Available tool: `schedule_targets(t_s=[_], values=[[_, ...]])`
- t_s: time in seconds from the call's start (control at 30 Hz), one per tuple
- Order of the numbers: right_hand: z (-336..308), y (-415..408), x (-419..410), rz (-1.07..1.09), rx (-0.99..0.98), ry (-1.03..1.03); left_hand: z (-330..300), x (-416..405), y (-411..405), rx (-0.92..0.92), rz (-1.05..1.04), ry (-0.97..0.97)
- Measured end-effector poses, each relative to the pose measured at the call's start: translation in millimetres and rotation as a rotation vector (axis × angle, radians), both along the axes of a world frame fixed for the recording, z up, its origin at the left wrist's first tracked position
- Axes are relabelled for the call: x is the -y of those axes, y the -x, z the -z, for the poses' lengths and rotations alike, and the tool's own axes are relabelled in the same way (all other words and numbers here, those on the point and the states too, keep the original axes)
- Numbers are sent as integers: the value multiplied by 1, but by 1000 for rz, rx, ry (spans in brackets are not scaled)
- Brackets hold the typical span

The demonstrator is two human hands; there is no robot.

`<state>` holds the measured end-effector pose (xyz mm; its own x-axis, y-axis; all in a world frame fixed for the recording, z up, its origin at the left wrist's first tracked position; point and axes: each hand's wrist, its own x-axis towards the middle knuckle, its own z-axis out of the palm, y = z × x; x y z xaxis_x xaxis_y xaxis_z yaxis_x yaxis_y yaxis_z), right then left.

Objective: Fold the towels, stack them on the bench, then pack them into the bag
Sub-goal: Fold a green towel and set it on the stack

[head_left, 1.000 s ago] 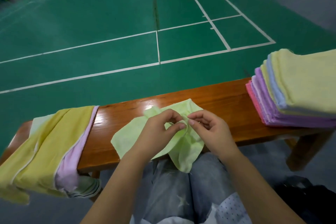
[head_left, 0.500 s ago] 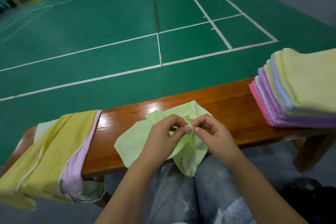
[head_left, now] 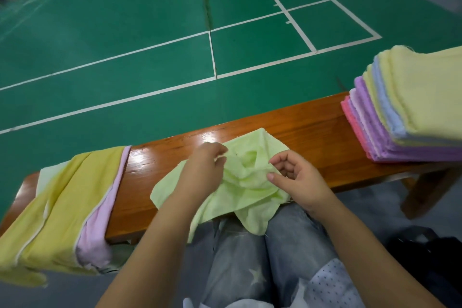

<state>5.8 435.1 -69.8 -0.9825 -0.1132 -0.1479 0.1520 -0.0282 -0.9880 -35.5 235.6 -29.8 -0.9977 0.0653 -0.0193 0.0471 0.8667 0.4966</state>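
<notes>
Since 0.5 s ago the two hands, then pinched together at the middle of the cloth, are drawn apart; the cloth is spread wider and more crumpled between them.

The light green thin towel is bunched at the middle of the polished brown wooden bench. It straddles the near edge, with one corner hung over onto the lap in grey-blue jeans.

Left hand: laid on the towel's left part, fingers curled towards the far side. Its fingertips are blurred; whether cloth is pinched cannot be told.

Right hand: fingers loosely curled, thumb and forefinger tips set against a fold at the towel's right part. A pinch looks likely, but a gap is seen between them, so the grip cannot be confirmed.

A neat stack of folded towels is seated at the bench's right end: pale yellow on top, then light blue, purple and pink layers below.

Unfolded yellow, white and pink cloths are draped over the bench's left end and hang past its near edge.

A black bag is partly seen on the floor under the right end. A green court floor with white lines lies beyond the far edge.
</notes>
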Motion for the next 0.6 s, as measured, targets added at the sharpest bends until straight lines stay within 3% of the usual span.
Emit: schedule_targets(t_s=[0.1,0.23,0.3,0.43,0.6], values=[[9,2,-4,-19,33,-29,16,20,40,116,-91,172],[16,3,-7,-15,64,-64,33,30,71,373,-226,95],[17,4,-10,3,70,-74,36,32,78,397,-232,75],[14,7,-13,94,70,-86,31,42,81,292,-241,-54],[3,12,-12,263,2,-76,3,53,66,-179,-270,-185]])
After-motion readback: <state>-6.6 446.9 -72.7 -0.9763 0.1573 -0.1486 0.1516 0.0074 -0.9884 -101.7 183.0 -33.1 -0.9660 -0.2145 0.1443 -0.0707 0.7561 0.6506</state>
